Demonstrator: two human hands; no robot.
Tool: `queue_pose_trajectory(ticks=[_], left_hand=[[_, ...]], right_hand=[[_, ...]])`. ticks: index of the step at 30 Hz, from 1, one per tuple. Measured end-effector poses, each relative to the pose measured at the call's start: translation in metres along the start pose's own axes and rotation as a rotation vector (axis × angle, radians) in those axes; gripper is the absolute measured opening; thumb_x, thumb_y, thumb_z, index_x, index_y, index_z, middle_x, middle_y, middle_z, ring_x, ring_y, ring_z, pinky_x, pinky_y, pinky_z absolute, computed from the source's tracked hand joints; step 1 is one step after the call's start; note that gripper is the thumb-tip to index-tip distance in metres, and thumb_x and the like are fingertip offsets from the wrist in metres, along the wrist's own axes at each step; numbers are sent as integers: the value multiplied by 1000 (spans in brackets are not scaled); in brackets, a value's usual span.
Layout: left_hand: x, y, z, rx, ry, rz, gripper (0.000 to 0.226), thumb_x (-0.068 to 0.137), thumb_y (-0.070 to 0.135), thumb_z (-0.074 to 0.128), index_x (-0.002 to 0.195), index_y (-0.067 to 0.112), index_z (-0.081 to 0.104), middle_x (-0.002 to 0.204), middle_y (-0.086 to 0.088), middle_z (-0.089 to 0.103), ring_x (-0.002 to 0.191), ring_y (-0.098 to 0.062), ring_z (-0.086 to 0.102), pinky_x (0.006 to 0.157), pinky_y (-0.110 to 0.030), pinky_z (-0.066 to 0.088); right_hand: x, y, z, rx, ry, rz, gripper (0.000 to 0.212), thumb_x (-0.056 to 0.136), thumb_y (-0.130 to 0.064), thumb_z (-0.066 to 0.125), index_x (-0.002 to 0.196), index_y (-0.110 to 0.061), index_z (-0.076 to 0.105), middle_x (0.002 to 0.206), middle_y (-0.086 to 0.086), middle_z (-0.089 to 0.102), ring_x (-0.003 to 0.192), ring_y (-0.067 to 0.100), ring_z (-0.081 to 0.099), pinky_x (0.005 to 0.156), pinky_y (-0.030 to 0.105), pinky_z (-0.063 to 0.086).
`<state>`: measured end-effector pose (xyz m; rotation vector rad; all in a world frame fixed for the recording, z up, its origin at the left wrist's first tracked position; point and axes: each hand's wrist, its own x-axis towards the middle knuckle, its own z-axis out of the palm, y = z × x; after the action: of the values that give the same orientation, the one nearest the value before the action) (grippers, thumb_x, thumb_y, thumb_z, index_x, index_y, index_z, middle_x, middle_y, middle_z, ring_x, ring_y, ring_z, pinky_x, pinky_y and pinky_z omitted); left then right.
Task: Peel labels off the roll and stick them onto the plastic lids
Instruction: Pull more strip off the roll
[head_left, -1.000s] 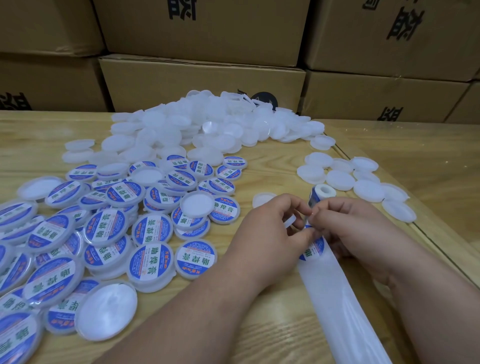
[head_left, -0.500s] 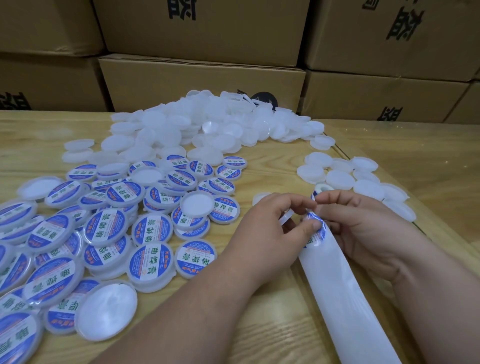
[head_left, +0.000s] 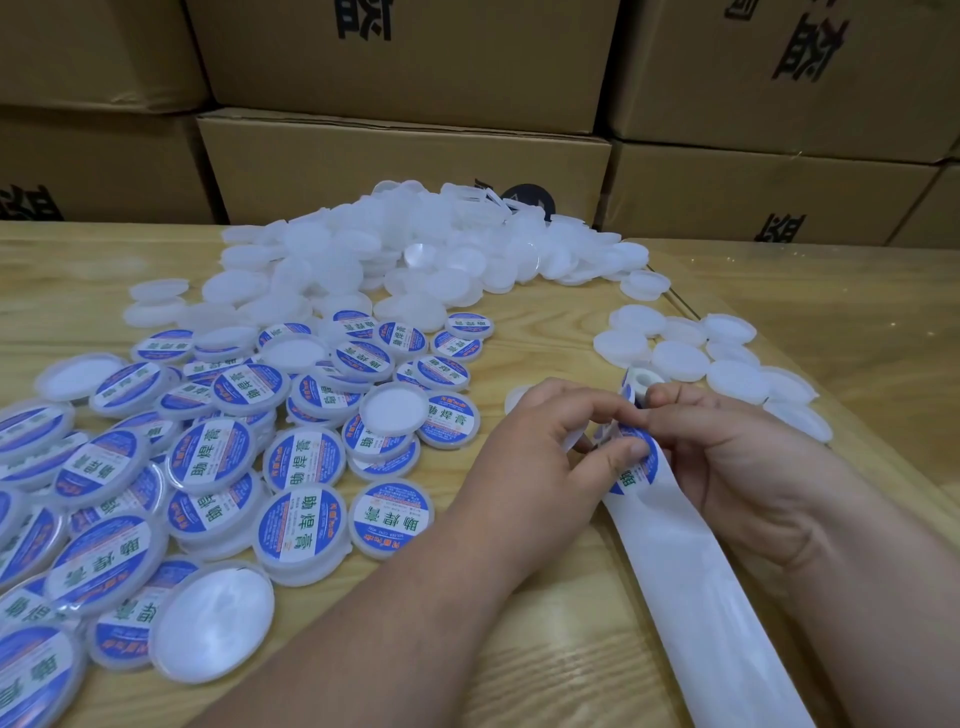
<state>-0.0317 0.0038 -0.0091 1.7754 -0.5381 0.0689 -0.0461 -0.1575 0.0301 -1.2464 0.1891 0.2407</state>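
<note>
Left hand (head_left: 540, 457): fingers curled, thumb and forefinger pinching the blue round label (head_left: 636, 465) at centre right of the frame. Right hand (head_left: 737, 467): fingers curled round the backing strip (head_left: 701, 597) just behind the label; the roll (head_left: 638, 382) shows above its knuckles. The label is partly lifted from the strip, blue rim with a white printed band. The strip runs white and bare to the lower right edge. Labelled lids (head_left: 218, 467) crowd the worktop (head_left: 519, 665) at left; plain lids (head_left: 415, 254) are heaped at upper centre.
</note>
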Motion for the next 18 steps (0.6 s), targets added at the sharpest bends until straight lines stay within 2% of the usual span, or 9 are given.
queue_pose_trajectory(ticks=[4, 9, 13, 18], left_hand=[[0, 0, 0, 13, -2, 14, 14, 87, 29, 77, 93, 41, 71, 103, 15, 58, 88, 1, 59, 73, -8, 41], [0, 0, 0, 31, -11, 19, 15, 86, 31, 77, 88, 44, 68, 102, 15, 57, 90, 0, 58, 74, -9, 41], [-1, 1, 0, 31, -22, 15, 18, 87, 32, 77, 83, 47, 67, 102, 17, 57, 90, 1, 59, 74, -8, 40], [-2, 4, -1, 28, -20, 44, 18, 89, 29, 75, 82, 43, 65, 101, 16, 59, 89, 0, 60, 73, -8, 39]], right_hand=[[-2, -1, 1, -35, -17, -13, 28, 62, -3, 74, 78, -12, 53, 77, 22, 69, 65, 27, 66, 60, 35, 61], [1, 0, 1, -119, 71, -18, 28, 87, 10, 62, 78, -15, 53, 65, 14, 63, 51, 18, 56, 52, 29, 54], [3, 3, -2, -142, 124, -52, 31, 90, 10, 55, 74, -16, 51, 57, 8, 49, 50, 18, 44, 51, 29, 46], [4, 2, -7, -215, 215, -98, 34, 89, 6, 51, 67, -19, 53, 53, 4, 48, 43, 15, 45, 46, 27, 44]])
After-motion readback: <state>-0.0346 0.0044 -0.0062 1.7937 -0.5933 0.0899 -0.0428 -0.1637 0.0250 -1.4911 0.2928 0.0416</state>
